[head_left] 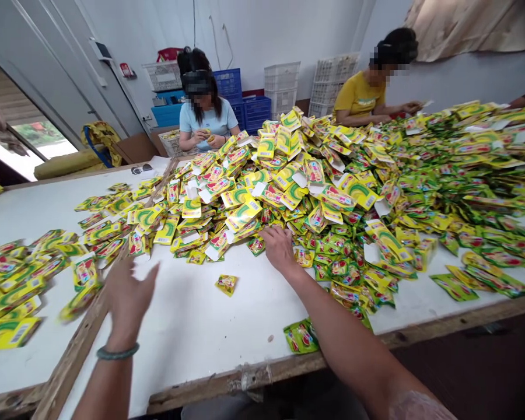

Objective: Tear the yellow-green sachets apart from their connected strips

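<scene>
My left hand [129, 291], with a dark bracelet on its wrist, hovers above a wooden strip with fingers spread, slightly blurred, nothing in it. Just left of it is a yellow-green small box [85, 271], and below that another, blurred box [79, 300]. At the front of a big heap, my right hand [279, 248] has its fingers curled down among the packs; whatever they grip is hidden. A green sachet [256, 246] lies against its fingertips. Between the hands, one yellow sachet [226, 284] rests alone on the white tabletop [192, 326].
The heap of boxes [245, 216] and green sachets [341, 265] covers the table's middle and right. More boxes [21, 291] lie left of the wooden strip [76, 338]. A green sachet [301, 336] sits at the front edge. Two people [207, 119] [363, 96] work across the table.
</scene>
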{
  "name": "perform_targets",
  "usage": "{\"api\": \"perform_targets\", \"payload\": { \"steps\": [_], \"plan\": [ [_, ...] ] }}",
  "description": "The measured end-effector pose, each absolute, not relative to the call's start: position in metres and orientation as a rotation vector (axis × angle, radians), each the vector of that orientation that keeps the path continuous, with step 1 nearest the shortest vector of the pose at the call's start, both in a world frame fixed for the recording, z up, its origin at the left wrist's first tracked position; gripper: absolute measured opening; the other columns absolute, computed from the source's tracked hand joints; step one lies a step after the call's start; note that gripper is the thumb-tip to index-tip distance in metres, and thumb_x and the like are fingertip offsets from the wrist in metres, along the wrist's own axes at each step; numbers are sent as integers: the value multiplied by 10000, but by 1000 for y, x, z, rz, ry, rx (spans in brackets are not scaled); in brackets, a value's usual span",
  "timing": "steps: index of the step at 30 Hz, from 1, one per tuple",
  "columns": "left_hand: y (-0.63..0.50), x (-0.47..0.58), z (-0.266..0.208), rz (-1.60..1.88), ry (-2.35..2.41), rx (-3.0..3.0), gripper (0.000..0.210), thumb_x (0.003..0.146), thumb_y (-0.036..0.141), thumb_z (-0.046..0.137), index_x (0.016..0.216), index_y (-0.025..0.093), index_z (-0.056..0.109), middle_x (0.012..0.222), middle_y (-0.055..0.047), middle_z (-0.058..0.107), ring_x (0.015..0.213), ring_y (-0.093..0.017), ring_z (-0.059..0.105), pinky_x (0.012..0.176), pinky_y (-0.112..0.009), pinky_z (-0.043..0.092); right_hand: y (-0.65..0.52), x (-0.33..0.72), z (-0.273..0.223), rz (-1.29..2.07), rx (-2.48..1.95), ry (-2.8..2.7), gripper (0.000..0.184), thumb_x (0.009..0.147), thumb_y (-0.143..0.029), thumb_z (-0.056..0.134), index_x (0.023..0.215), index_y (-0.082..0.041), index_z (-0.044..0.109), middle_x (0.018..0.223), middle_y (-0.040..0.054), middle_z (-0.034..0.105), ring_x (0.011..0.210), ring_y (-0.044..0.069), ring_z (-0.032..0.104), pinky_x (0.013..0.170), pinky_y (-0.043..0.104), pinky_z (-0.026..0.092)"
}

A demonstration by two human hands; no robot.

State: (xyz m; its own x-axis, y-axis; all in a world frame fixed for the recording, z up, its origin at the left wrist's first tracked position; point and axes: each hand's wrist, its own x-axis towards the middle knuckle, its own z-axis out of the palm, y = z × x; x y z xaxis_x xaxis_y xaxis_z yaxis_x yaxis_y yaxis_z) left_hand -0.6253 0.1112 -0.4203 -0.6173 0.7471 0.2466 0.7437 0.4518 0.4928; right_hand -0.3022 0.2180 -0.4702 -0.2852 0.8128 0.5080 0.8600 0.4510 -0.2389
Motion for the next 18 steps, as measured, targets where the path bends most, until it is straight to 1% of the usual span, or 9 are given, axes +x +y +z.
{"api": "perform_targets", "payload": {
  "steps": [2, 3, 5, 7, 9, 11, 12, 15, 18],
  "plan": [
    [118, -587, -439, 662, 2428, 1562, 505, 743, 560, 506, 1041, 157, 567, 956, -124, 630, 851, -277, 598, 684, -356, 442, 213, -306, -470, -8, -1300, -2136, 312, 892, -147, 385, 1067, -203, 637, 1053, 87, 649, 1016, 224, 491, 872, 367, 310],
    [121, -569, -449, 566, 2340, 1622, 507, 732, 574, 513, 1006, 153, 581, 922, -130, 629, 822, -273, 599, 658, -341, 431, 210, -307, -470, 59, -1258, -2134, 294, 890, -163, 400, 1045, -196, 648, 1011, 87, 660, 977, 216, 514, 857, 346, 332],
    [127, -538, -465, 479, 2204, 1721, 479, 699, 578, 554, 923, 157, 597, 896, -134, 625, 815, -273, 594, 630, -317, 403, 203, -309, -469, 210, -1194, -2113, 253, 884, -201, 434, 987, -191, 665, 940, 76, 672, 901, 198, 554, 818, 307, 371],
    [131, -519, -475, 489, 2125, 1736, 393, 679, 542, 596, 815, 173, 586, 826, -108, 630, 786, -259, 590, 598, -291, 372, 199, -311, -468, 355, -1199, -2056, 222, 881, -256, 458, 923, -198, 667, 854, 48, 672, 800, 174, 579, 741, 272, 397],
    [134, -510, -480, 567, 2069, 1663, 310, 664, 481, 636, 737, 191, 551, 700, -55, 617, 698, -223, 581, 554, -269, 339, 196, -312, -467, 484, -1292, -1980, 217, 875, -316, 471, 857, -203, 656, 737, 11, 646, 674, 148, 573, 637, 243, 390],
    [135, -508, -482, 726, 1958, 1530, 285, 638, 422, 676, 736, 197, 532, 585, 2, 572, 593, -182, 555, 521, -253, 330, 196, -312, -465, 595, -1419, -1933, 221, 865, -334, 478, 784, -203, 637, 640, -16, 602, 577, 127, 543, 567, 225, 359],
    [136, -507, -482, 829, 1871, 1441, 294, 627, 404, 693, 758, 196, 533, 543, 27, 545, 550, -163, 539, 511, -247, 340, 197, -312, -464, 642, -1470, -1926, 219, 860, -328, 481, 757, -203, 628, 619, -22, 591, 559, 122, 537, 554, 220, 350],
    [138, -503, -481, 1104, 1561, 1094, 394, 573, 380, 752, 840, 178, 544, 469, 77, 479, 483, -128, 516, 520, -246, 413, 197, -311, -462, 704, -1539, -1931, 236, 865, -319, 460, 736, -206, 622, 643, -14, 606, 602, 127, 558, 571, 218, 354],
    [141, -495, -481, 1207, 1361, 809, 470, 504, 311, 806, 866, 163, 545, 498, 70, 510, 508, -121, 542, 569, -265, 479, 195, -310, -462, 632, -1533, -1991, 202, 843, -364, 501, 827, -213, 634, 762, 13, 644, 716, 156, 582, 630, 237, 377]
  ]
}}
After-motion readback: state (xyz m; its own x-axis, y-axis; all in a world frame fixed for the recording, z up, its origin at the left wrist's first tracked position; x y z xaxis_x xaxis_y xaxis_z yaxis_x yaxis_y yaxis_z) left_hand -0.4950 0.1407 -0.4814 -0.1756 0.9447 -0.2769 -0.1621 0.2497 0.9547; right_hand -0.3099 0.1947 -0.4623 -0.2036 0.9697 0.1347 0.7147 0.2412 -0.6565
